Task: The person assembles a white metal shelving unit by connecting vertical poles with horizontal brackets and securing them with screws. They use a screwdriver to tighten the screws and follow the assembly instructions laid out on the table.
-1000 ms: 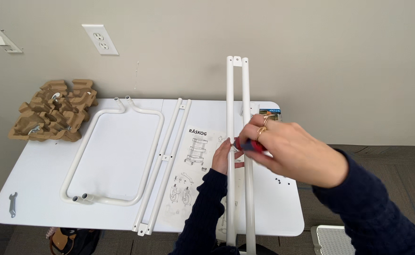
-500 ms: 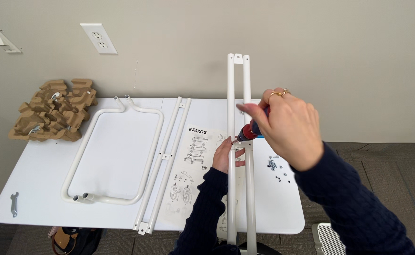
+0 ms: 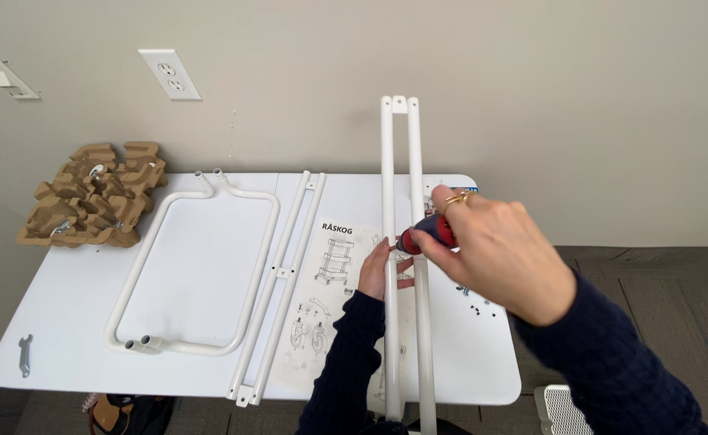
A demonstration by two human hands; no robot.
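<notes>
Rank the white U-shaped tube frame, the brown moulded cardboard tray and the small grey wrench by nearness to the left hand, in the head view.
From the left hand:
1. White U-shaped tube frame, lying on the table's middle, left of the hand.
2. Brown moulded cardboard tray, at the far left corner.
3. Small grey wrench, at the near left edge.

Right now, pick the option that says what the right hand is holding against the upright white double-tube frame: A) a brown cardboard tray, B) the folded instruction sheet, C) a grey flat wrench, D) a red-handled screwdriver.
D: the right hand grips a red-handled screwdriver whose tip meets the white double-tube frame, while the grey wrench lies untouched at the table's far corner.
</notes>
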